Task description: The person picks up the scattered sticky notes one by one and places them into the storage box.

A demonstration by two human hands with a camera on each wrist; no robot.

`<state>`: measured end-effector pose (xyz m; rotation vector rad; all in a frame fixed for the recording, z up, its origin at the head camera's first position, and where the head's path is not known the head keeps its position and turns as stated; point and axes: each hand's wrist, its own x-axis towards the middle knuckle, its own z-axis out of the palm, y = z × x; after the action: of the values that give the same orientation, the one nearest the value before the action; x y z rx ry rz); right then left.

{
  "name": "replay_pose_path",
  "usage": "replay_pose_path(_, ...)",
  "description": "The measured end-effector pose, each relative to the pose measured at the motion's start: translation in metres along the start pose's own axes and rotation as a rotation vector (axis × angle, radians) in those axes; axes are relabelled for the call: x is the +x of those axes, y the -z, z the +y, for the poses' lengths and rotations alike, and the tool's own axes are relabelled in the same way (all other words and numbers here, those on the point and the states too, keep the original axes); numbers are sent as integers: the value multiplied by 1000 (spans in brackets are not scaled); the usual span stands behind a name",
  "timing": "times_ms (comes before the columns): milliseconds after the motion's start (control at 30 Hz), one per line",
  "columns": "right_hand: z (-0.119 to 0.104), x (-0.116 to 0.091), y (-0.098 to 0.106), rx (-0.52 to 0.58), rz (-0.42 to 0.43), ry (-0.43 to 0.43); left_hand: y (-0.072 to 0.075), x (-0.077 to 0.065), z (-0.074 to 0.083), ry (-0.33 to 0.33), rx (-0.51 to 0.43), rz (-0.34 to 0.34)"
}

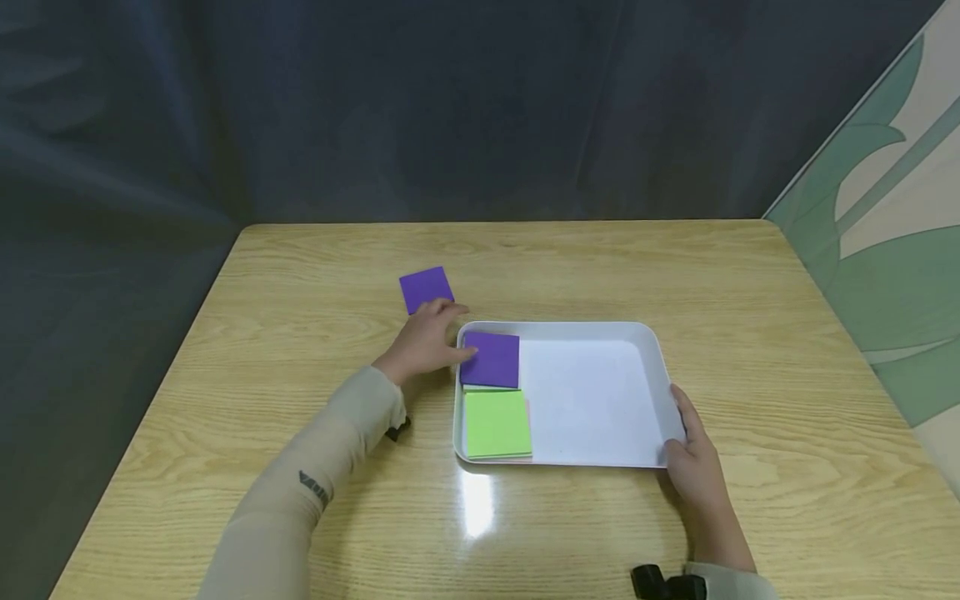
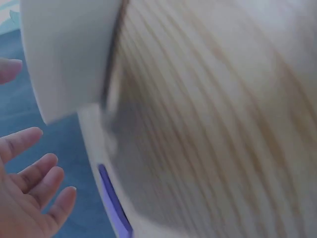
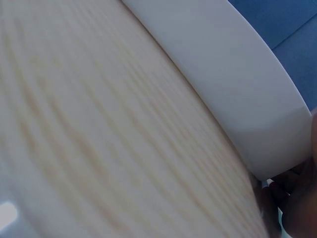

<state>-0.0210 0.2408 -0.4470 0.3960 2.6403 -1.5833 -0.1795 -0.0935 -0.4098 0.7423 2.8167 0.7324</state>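
Note:
My left hand point(image 1: 426, 340) is at the left end of a white tray point(image 1: 588, 400), its thumb reaching over the rim beside a purple square paper pad point(image 1: 497, 361) inside. In the left wrist view its fingers point(image 2: 47, 186) are spread and hold nothing. Just past the fingertips, a second purple pad point(image 1: 424, 285) lies on the table. A light-green square pad point(image 1: 497, 425) sits in the tray's near left corner, with a thin pink edge showing under it. At the tray's right end my right hand point(image 1: 697, 467) grips the rim, thumb on top.
The tray rests on a wood-grain table point(image 1: 360, 517). Dark curtain point(image 1: 480, 108) hangs behind the table and along its left side. On the right is a wall panel point(image 1: 892, 250) with a green leaf pattern.

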Motion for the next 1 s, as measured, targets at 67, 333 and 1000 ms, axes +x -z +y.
replay_pose_path(67, 0, 0, 0, 0, 2, -5, 0, 2, -6, 27, 9, -22)
replay_pose_path(333, 1, 1, 0, 12, -4, -11, 0, 10, -22, 91, 3, -39)
replay_pose_path(1000, 0, -3, -2, 21, -12, -37, 5, 24, -59, 234, 71, -61)
